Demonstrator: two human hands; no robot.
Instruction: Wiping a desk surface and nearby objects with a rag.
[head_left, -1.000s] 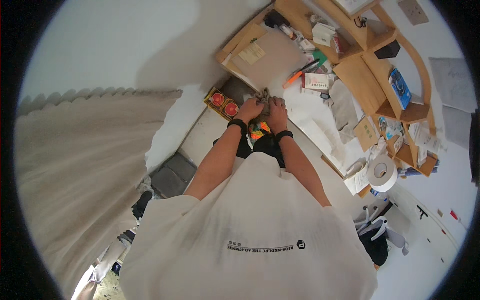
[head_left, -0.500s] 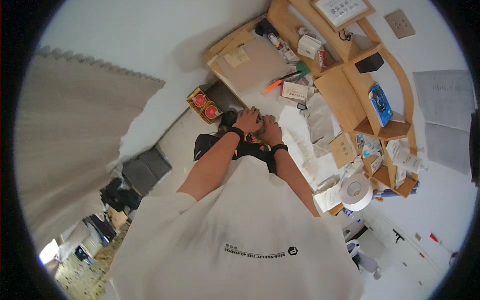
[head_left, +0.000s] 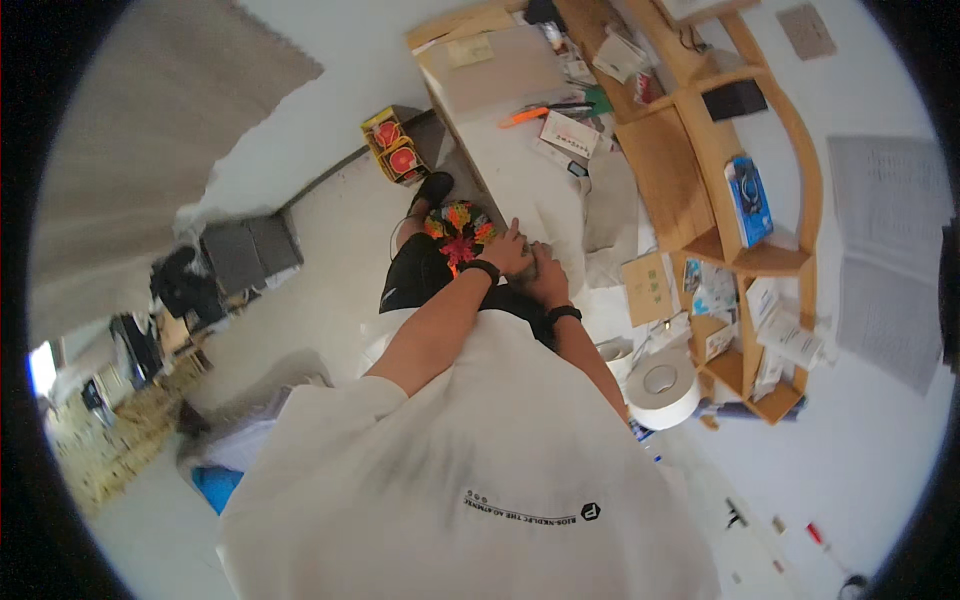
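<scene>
My left hand (head_left: 506, 251) and my right hand (head_left: 549, 281) are close together at the desk's near edge, dark bands on both wrists. Between them is a small grey-green thing (head_left: 529, 264), mostly covered by the fingers; its kind cannot be made out. Fingers of both hands curl around it, while one left finger points upward. Left of the hands, beside my leg in black shorts, shows a round, multicoloured, flower-patterned thing (head_left: 459, 238) in orange, yellow, red and green on black.
The white desk (head_left: 540, 205) holds an orange-handled cutter (head_left: 524, 117), a small white box (head_left: 572, 134) and cloth (head_left: 609, 205). Wooden shelves (head_left: 690, 190) rise to the right, with a large paper roll (head_left: 661, 388) nearby. A yellow box with red rounds (head_left: 394, 147) stands by the wall.
My view has shifted, and the hands now appear slightly lower in it. More of the multicoloured patterned thing and my leg shows left of them. Both hands stay on the small thing.
</scene>
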